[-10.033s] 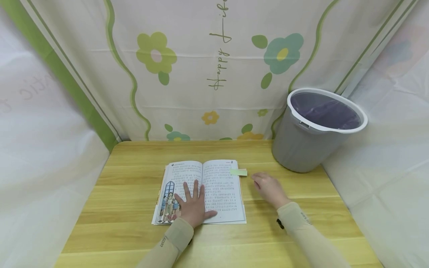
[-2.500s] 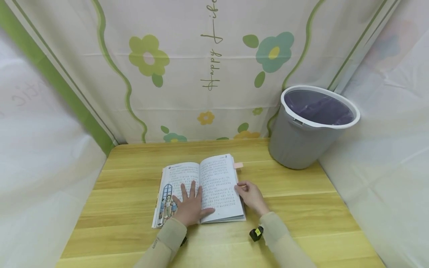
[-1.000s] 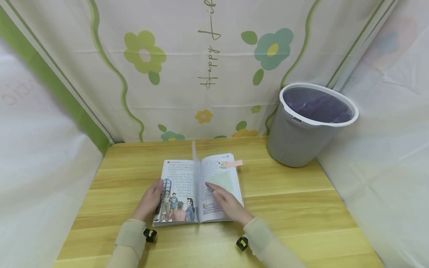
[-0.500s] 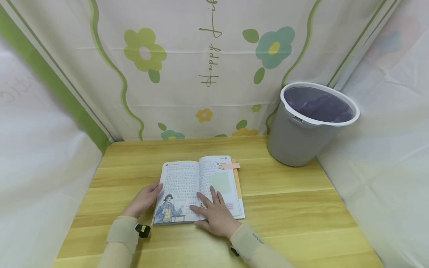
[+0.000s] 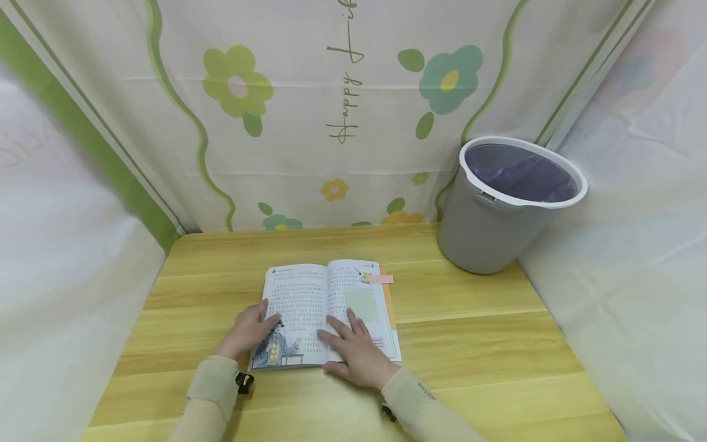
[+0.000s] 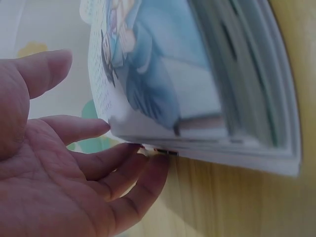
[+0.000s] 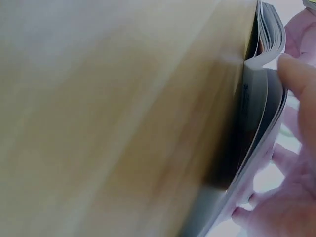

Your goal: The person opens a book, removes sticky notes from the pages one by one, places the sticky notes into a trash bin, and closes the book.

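Note:
An open book [image 5: 298, 288] lies on the wooden table, with printed text and a drawn figure in a dark hat on its left page. My left hand [image 5: 245, 331] is at the left edge, its thumb lifted over the page. In the left wrist view, the fingertips [image 6: 155, 170] touch the book's edge and the thumb stands apart from it. Spread across the lower middle and right page, my right hand [image 5: 361, 356] rests near the spine. A pale green sticky note [image 5: 361, 304] lies on the right page. Above it, a pink sticky tab [image 5: 381, 279] sticks out past the edge.
A grey bin [image 5: 488, 224] with a white rim and purple liner stands at the table's back right corner. Flower-printed curtains [image 5: 298, 135] enclose the wooden table [image 5: 469, 344] at the back and both sides.
Pages have turned over to the left, uncovering the green note. My left hand has gone from flat on the book to its left edge; my right hand has moved onto the pages.

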A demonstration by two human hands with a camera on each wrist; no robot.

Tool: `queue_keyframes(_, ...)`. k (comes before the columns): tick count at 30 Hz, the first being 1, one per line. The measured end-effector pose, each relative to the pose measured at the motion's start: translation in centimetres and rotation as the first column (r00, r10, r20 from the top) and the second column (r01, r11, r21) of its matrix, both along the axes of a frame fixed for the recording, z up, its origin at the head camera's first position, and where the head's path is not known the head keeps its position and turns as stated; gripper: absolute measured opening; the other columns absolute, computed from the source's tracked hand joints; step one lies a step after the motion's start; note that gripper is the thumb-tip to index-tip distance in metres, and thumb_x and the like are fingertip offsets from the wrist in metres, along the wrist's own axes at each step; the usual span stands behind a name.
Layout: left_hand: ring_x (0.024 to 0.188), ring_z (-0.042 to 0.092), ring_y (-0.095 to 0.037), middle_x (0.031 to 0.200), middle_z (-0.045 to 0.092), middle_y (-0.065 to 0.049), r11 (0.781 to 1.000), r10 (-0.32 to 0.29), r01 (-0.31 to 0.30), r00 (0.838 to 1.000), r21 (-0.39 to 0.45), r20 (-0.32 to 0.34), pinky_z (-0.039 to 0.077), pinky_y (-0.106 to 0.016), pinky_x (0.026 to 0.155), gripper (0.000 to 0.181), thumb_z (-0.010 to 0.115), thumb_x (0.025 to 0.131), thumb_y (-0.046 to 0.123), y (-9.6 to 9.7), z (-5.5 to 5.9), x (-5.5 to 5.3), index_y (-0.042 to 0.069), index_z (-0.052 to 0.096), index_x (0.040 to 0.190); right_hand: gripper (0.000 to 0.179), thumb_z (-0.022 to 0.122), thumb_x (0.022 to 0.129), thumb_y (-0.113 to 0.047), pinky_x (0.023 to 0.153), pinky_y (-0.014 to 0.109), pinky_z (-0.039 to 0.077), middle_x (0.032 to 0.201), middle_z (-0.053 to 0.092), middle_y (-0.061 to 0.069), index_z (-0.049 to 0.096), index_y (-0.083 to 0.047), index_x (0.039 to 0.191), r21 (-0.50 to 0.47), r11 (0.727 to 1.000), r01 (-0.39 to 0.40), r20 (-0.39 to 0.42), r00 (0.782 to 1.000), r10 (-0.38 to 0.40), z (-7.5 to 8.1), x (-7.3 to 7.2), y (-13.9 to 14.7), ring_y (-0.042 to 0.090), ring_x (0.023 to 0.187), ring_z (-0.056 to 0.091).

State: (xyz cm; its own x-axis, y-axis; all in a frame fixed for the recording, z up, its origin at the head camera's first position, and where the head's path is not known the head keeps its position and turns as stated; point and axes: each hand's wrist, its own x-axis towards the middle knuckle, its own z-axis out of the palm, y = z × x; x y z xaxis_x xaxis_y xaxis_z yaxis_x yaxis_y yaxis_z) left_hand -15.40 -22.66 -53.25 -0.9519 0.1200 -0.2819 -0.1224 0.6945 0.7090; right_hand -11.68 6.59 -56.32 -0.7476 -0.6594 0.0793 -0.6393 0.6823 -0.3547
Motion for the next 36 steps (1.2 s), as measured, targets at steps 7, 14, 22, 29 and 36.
queue_keyframes(7, 0.137, 0.009, -0.063, 0.15, 0.012, -0.045, 0.99, -0.017, 0.017, 1.0, -0.137, 0.002, 0.014, -0.072, 0.107, 0.076, 0.052, 0.102, 0.041, 1.6, -0.4, 0.6, -0.012, 0.024, 0.15, 0.064, 0.052, 0.098, -0.053, 0.115, 0.056, 0.021, 0.161, 0.026, 0.009, 0.042, -0.02, 0.152, -0.064, 0.994, 0.092, -0.013, 0.996, -0.093, 0.5, -1.5, 1.6, 0.039, 0.147, 0.02)
queue_keyframes(14, 0.138, -0.013, -0.062, 0.15, -0.006, -0.046, 0.957, 0.004, -0.036, 0.994, -0.287, -0.11, 0.001, -0.076, 0.105, 0.09, 0.059, 0.095, 0.051, 4.7, -0.5, 1.1, -0.002, 0.019, 0.156, 0.064, 0.05, 0.098, -0.056, 0.117, 0.055, 0.017, 0.163, 0.02, 0.01, 0.041, -0.023, 0.153, 0.022, 0.986, 0.166, -0.036, 0.986, -0.165, 0.3, -2.8, 3.1, 0.039, 0.148, 0.015)
queue_keyframes(22, 0.138, -0.016, -0.061, 0.155, -0.007, -0.039, 0.902, -0.032, -0.047, 0.984, -0.429, -0.174, -0.01, -0.079, 0.101, 0.097, 0.064, 0.09, 0.056, 7.1, -0.3, 1.7, 0.002, 0.02, 0.157, 0.068, 0.053, 0.097, -0.055, 0.116, 0.055, 0.02, 0.161, 0.02, 0.019, 0.039, -0.019, 0.153, 0.026, 0.98, 0.196, 0.014, 0.98, -0.196, 0.3, -3.5, 3.6, 0.043, 0.146, 0.019)
queue_keyframes(29, 0.14, -0.009, -0.059, 0.161, 0.001, -0.028, 0.922, -0.187, 0.134, 0.976, -0.364, -0.115, -0.006, -0.081, 0.099, 0.093, 0.049, 0.094, 0.066, 10.2, -1.3, 0.7, 0.008, 0.018, 0.159, 0.069, 0.06, 0.096, -0.048, 0.108, 0.052, 0.036, 0.158, 0.025, 0.025, 0.041, -0.012, 0.152, -0.018, 0.979, 0.204, 0.019, 0.979, -0.204, 0.9, -4.1, 3.7, 0.04, 0.142, 0.03)
queue_keyframes(36, 0.137, -0.01, -0.063, 0.16, -0.003, -0.03, 0.906, -0.186, 0.131, 0.977, -0.403, -0.1, -0.003, -0.084, 0.096, 0.095, 0.046, 0.091, 0.072, 11.9, -2.7, 0.0, 0.02, 0.011, 0.161, 0.067, 0.064, 0.096, -0.04, 0.109, 0.049, 0.037, 0.159, 0.027, 0.02, 0.041, -0.009, 0.151, 0.066, 0.974, 0.215, 0.03, 0.976, -0.218, 1.0, -4.3, 4.9, 0.035, 0.144, 0.03)
